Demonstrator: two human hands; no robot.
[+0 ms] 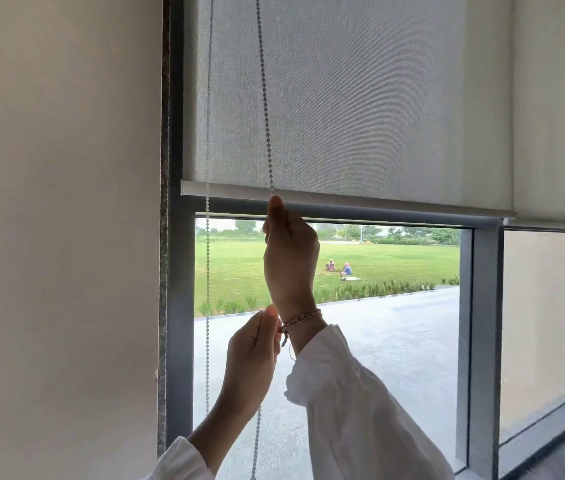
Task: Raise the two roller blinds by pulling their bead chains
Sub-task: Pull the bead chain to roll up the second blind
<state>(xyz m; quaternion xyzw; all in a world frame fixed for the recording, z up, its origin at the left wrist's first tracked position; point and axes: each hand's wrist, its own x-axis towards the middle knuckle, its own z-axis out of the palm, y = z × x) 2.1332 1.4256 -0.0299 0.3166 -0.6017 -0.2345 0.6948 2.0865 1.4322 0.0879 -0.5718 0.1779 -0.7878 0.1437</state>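
Against the grey blind (360, 98), bead chain (266, 116) runs taut.

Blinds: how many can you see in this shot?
2. The left blind covers the top of the left pane, its bottom bar just above the right hand. The right blind hangs at the right edge, partly out of frame; more may lie beyond.

Right hand (291, 258) above left hand (253, 355), both pinching the bead chain (265, 109).
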